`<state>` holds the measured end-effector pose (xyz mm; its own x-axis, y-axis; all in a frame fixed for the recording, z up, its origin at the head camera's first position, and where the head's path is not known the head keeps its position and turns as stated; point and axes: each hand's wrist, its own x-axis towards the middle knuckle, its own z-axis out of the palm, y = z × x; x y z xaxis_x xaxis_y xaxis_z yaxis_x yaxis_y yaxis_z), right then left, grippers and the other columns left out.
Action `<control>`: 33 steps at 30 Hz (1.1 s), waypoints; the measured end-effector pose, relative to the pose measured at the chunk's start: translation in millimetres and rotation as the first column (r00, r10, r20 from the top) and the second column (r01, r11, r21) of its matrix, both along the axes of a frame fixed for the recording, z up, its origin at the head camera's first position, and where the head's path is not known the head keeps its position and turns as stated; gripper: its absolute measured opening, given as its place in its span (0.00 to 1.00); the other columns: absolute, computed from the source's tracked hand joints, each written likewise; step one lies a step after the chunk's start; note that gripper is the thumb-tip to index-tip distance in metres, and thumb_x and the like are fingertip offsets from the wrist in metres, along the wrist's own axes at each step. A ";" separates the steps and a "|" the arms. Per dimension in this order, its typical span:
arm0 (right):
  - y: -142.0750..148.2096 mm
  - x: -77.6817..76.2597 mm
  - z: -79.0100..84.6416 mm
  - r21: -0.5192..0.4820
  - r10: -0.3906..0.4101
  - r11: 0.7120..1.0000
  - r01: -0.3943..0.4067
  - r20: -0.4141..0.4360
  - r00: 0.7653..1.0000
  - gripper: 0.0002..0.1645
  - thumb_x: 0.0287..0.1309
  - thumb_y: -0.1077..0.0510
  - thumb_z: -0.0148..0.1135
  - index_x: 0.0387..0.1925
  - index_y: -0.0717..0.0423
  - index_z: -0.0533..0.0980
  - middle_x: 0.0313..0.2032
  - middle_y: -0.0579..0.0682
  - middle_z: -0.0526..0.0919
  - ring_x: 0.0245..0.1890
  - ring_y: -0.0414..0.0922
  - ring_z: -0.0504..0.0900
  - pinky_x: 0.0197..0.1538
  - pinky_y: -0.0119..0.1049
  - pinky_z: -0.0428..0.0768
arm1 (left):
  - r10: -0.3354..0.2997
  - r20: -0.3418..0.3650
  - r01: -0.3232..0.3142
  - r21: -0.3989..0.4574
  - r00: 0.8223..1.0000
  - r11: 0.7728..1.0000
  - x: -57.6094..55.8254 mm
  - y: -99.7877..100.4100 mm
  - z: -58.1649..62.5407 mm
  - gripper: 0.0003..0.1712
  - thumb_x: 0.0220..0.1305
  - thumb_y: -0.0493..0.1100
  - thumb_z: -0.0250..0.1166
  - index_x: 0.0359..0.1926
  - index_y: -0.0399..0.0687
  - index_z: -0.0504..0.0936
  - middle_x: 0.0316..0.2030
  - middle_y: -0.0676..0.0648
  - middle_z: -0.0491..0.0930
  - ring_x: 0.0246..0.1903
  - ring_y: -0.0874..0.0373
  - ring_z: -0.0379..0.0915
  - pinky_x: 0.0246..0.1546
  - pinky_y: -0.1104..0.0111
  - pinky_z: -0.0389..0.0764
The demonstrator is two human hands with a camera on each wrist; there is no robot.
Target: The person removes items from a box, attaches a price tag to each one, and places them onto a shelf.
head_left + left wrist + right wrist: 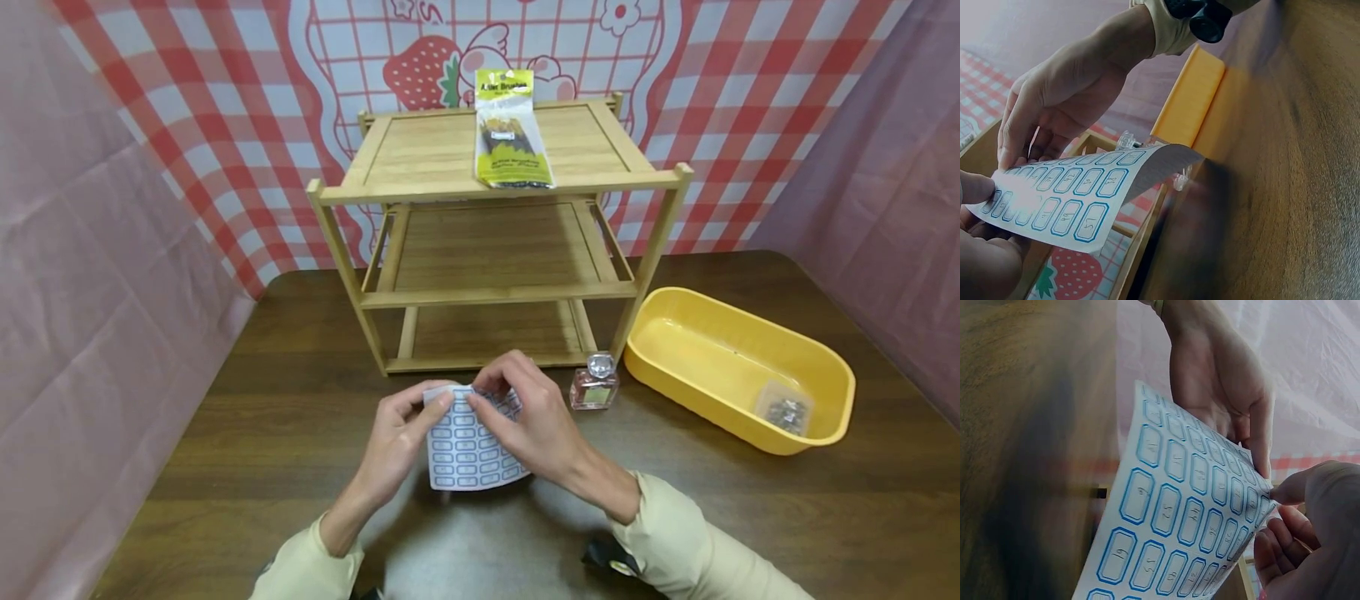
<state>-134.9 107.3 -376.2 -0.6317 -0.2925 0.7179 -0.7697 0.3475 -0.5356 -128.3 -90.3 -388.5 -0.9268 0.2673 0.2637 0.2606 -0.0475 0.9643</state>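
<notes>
A white sheet of blue-bordered label stickers (467, 457) with handwritten numbers is held up over the table's front part. My left hand (393, 437) pinches its upper left corner, thumb on the printed face and fingers behind. At the top edge, my right hand (536, 417) pinches the sheet between thumb and fingers, close beside the left thumb. The right wrist view shows the sheet of stickers (1175, 506) bending away from both hands. In the left wrist view the sheet's lower corner (1088, 240) curls, and its plain back shows.
A three-tier wooden rack (495, 292) stands behind the hands, with a yellow pack of artist brushes (513, 142) on top. Right of the hands are a small pink perfume bottle (595, 387) and a yellow basin (705, 400) containing a small clear box (783, 408) of metal bits.
</notes>
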 end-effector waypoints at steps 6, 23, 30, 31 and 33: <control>-0.1 -2.0 0.8 -0.010 -0.001 1.000 0.001 0.004 1.000 0.11 0.56 0.71 0.72 0.35 0.58 0.78 0.35 0.47 0.79 0.35 0.42 0.78 0.37 0.32 0.82 | 0.001 -0.035 -0.002 -0.017 0.999 1.000 0.1 -1.1 0.1 0.14 0.75 0.34 0.58 0.52 0.26 0.82 0.44 0.35 0.86 0.40 0.54 0.84 0.43 0.65 0.85; -0.6 -3.0 0.9 0.014 -0.017 1.000 0.017 -0.001 1.000 0.11 0.56 0.72 0.71 0.35 0.58 0.78 0.35 0.48 0.79 0.35 0.42 0.78 0.37 0.32 0.82 | 0.025 -0.069 -0.030 -0.069 0.997 0.997 4.5 3.5 -0.2 0.12 0.70 0.30 0.64 0.53 0.30 0.81 0.39 0.37 0.85 0.35 0.53 0.83 0.34 0.63 0.88; -1.5 -3.6 -0.7 0.019 -0.001 1.000 0.001 -0.018 1.000 0.11 0.56 0.72 0.71 0.35 0.58 0.78 0.35 0.48 0.79 0.35 0.42 0.77 0.37 0.32 0.81 | 0.056 -0.073 -0.063 -0.093 0.996 0.994 5.5 3.7 0.1 0.11 0.69 0.30 0.65 0.51 0.32 0.82 0.38 0.37 0.86 0.35 0.52 0.85 0.34 0.62 0.89; -1.6 -3.5 -0.9 0.020 0.004 1.000 -0.004 -0.018 1.000 0.11 0.56 0.72 0.71 0.35 0.58 0.78 0.35 0.48 0.78 0.35 0.42 0.77 0.37 0.32 0.81 | 0.060 -0.073 -0.067 -0.095 0.995 0.993 5.5 3.7 0.0 0.11 0.69 0.30 0.66 0.51 0.32 0.82 0.38 0.37 0.86 0.35 0.52 0.85 0.34 0.62 0.89; -1.9 -3.1 -0.9 0.024 0.011 1.000 -0.010 -0.022 1.000 0.11 0.56 0.72 0.71 0.35 0.58 0.77 0.35 0.47 0.78 0.35 0.41 0.76 0.36 0.31 0.80 | 0.071 -0.072 -0.078 -0.097 0.995 0.992 5.5 3.7 0.0 0.11 0.69 0.30 0.66 0.51 0.32 0.83 0.38 0.38 0.86 0.34 0.52 0.85 0.33 0.62 0.89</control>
